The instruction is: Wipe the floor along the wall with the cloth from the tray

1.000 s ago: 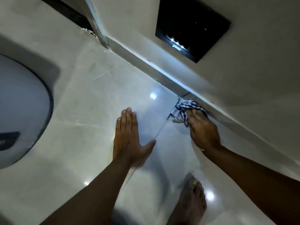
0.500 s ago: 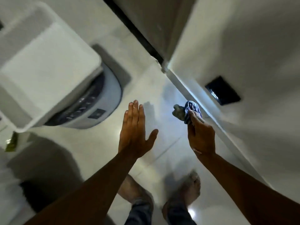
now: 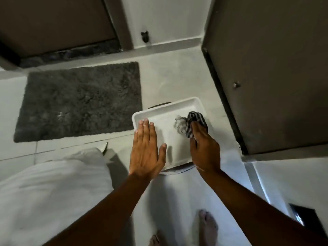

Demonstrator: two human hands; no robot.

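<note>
A white rectangular tray [image 3: 159, 114] rests on a round grey appliance, only the appliance's rim showing under it. My right hand [image 3: 204, 148] holds a bunched checked cloth [image 3: 190, 124] over the right half of the tray; whether the cloth touches the tray I cannot tell. My left hand [image 3: 145, 148] hovers flat, fingers together and thumb out, over the tray's left side, holding nothing. The pale tiled floor [image 3: 177, 201] runs along the wall [image 3: 292, 183] at lower right.
A dark grey shaggy mat [image 3: 79, 102] lies on the floor to the left. A dark open door [image 3: 275, 68] stands at upper right. White bedding [image 3: 49, 192] fills the lower left. A black wall panel [image 3: 305, 221] sits low on the right. My bare feet [image 3: 207, 226] show at the bottom.
My right hand lifted the cloth off the floor by the wall and carried it over the tray. My left hand left the floor. The view swung from the wall to the tray.
</note>
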